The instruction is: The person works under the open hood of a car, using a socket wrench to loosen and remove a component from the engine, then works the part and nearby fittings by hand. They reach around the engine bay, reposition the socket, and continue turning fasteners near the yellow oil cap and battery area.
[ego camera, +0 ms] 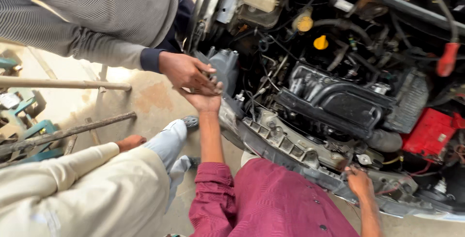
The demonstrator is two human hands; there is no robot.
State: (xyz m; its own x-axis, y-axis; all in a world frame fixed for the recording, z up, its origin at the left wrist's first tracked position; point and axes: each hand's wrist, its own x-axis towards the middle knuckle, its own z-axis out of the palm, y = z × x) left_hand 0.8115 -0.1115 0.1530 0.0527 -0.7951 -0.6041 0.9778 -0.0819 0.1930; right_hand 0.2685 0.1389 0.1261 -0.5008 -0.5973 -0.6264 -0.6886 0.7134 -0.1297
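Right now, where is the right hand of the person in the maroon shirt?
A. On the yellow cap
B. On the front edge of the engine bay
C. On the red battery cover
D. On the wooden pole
B: the right hand grips the front edge of the engine bay, well below the yellow cap, left of the red battery cover and far from the wooden pole.

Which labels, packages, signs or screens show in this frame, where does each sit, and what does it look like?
Sticker: small pale rectangle on the red battery cover, at the right edge of the engine bay.
Tag: small white oblong near the hoses, top centre of the bay.
No packages, signs or screens in view.
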